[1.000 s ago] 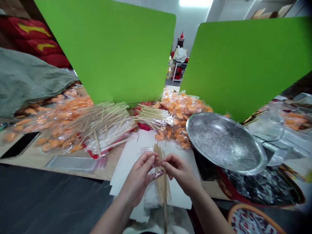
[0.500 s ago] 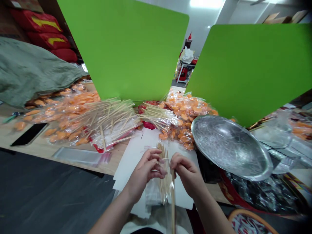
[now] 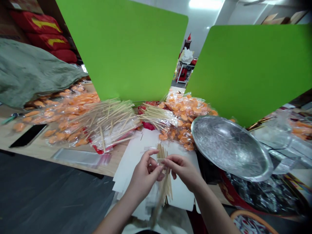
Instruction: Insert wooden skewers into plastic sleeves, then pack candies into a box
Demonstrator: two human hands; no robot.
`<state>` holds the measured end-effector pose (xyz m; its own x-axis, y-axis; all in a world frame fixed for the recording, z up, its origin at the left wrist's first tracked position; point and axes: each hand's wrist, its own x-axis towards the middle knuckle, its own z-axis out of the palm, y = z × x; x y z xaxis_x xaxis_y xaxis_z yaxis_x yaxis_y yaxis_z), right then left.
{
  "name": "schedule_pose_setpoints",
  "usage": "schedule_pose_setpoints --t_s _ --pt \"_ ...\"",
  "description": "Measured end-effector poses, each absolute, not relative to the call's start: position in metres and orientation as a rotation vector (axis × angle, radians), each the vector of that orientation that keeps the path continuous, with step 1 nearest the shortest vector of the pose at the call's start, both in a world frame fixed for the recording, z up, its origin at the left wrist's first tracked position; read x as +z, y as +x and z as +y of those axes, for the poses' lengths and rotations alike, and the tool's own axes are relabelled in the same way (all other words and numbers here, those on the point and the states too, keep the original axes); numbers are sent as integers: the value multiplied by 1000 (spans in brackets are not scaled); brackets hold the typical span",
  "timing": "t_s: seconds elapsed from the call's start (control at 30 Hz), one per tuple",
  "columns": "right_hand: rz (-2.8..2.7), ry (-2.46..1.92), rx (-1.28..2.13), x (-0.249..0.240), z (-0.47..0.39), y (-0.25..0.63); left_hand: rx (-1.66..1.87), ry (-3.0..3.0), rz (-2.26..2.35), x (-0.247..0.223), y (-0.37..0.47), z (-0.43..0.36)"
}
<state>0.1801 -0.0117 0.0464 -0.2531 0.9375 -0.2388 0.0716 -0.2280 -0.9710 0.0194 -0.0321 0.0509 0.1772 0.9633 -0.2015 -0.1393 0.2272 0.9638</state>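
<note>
Thin wooden sticks (image 3: 168,190) lie in a bundle on white sheets (image 3: 184,195) in front of me. Over them, my left hand (image 3: 146,170) is closed, thumb and fingers pinched near the fingertips of my right hand. My right hand (image 3: 181,169) pinches the top end of a stick in a clear sleeve, which hangs down blurred toward my lap. What my left fingertips hold is too small to make out. More wrapped sticks (image 3: 114,113) are piled behind to the left, and a smaller pile (image 3: 158,114) lies straight ahead.
A metal bowl (image 3: 229,146) stands at the right. Orange wrapped pieces (image 3: 70,110) lie left, with others (image 3: 187,110) behind the sheets. A black phone (image 3: 28,135) and clear sleeves (image 3: 78,157) are near the left table edge. Green panels (image 3: 126,48) rise behind.
My right hand has moved left to meet my left hand, whose fingers have closed. The sleeved stick's lower end has swung to the left.
</note>
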Motion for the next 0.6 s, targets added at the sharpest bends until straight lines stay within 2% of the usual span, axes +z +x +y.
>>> schedule_pose_setpoints --t_s 0.23,0.43,0.53,0.6 --pt "-1173 -1321 1538 40 7 173 1015 872 1169 36 -1 -24" --pt "-1427 -1300 1743 34 25 153 1031 871 1127 25 -15 -7" --pt "-1238 -1371 1483 42 68 151 1086 1225 1359 -7 -26 8" --pt "-1104 -1417 1229 50 106 156 948 1653 1526 -35 -29 15"
